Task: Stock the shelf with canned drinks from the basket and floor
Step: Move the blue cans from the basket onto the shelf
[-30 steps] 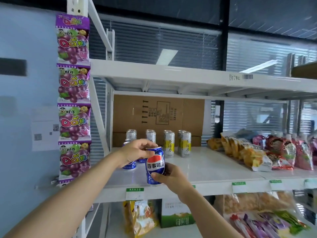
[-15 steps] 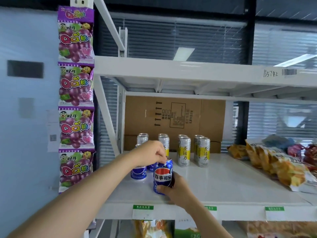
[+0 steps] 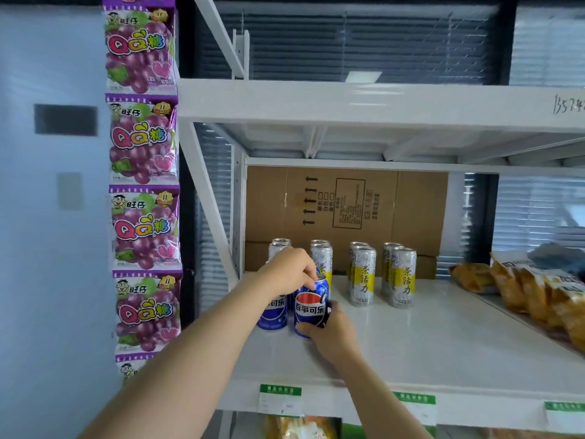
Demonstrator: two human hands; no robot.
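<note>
A blue Pepsi can (image 3: 311, 307) stands on the white shelf (image 3: 427, 340), held by both hands. My left hand (image 3: 286, 269) grips its top rim from above. My right hand (image 3: 330, 332) wraps round its lower body from the right. Another blue Pepsi can (image 3: 273, 313) stands just left of it, partly hidden by my left wrist. Behind them, tall silver and yellow tea cans (image 3: 363, 275) stand in paired rows, with more of these tea cans at the right (image 3: 402, 277).
A flat cardboard box (image 3: 411, 213) leans against the shelf's back. Snack bags (image 3: 538, 293) lie at the right end of the shelf. A hanging strip of purple candy packs (image 3: 144, 223) runs down the left upright. Green price tags (image 3: 280, 390) line the shelf's front edge.
Both hands carried the Pepsi can from in front of the shelf edge inward and down beside the other blue can. The camera moved closer and to the left.
</note>
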